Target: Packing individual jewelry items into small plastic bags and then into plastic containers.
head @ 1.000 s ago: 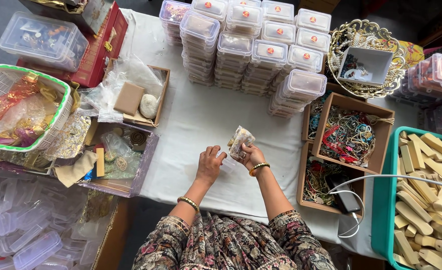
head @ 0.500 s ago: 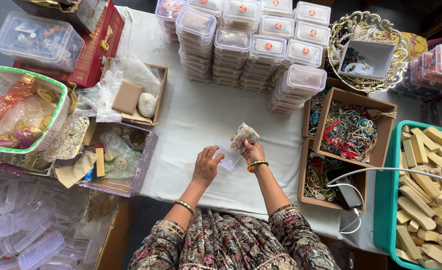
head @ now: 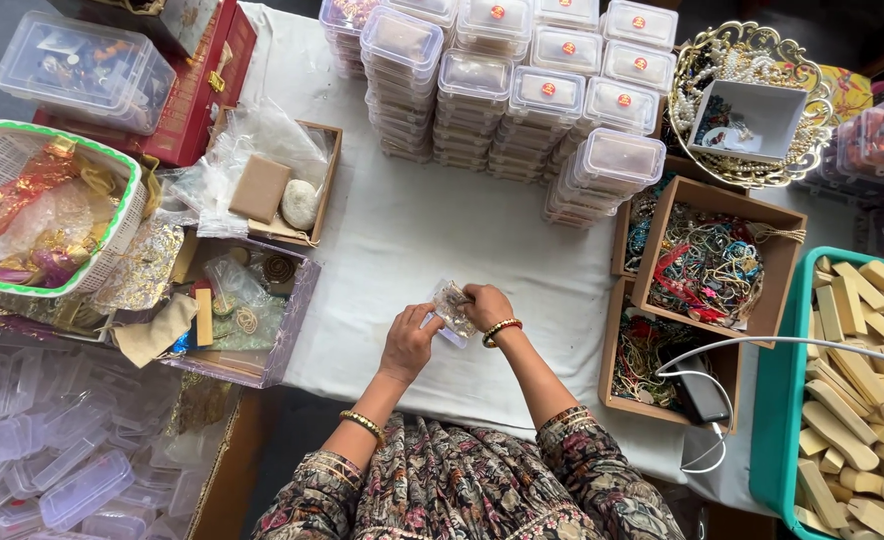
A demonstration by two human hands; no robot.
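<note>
I see a white cloth (head: 432,250) covering the work table, with dark floor visible at its edges. At the far side stand stacks of lidded clear plastic boxes (head: 522,90); I cannot count them exactly. Two open brown cardboard boxes (head: 722,265) at the right hold tangled coloured bead strings. One teal crate (head: 792,400) holds pale wooden blocks. One green-rimmed white basket (head: 22,150) at the left holds shiny wrappers. One gold filigree tray (head: 722,50) carries a small white box. The left hand (head: 409,343) and right hand (head: 485,304) meet over the cloth, both with fingers closed on one small clear pouch (head: 452,305), held just above the cloth in front of me.
</note>
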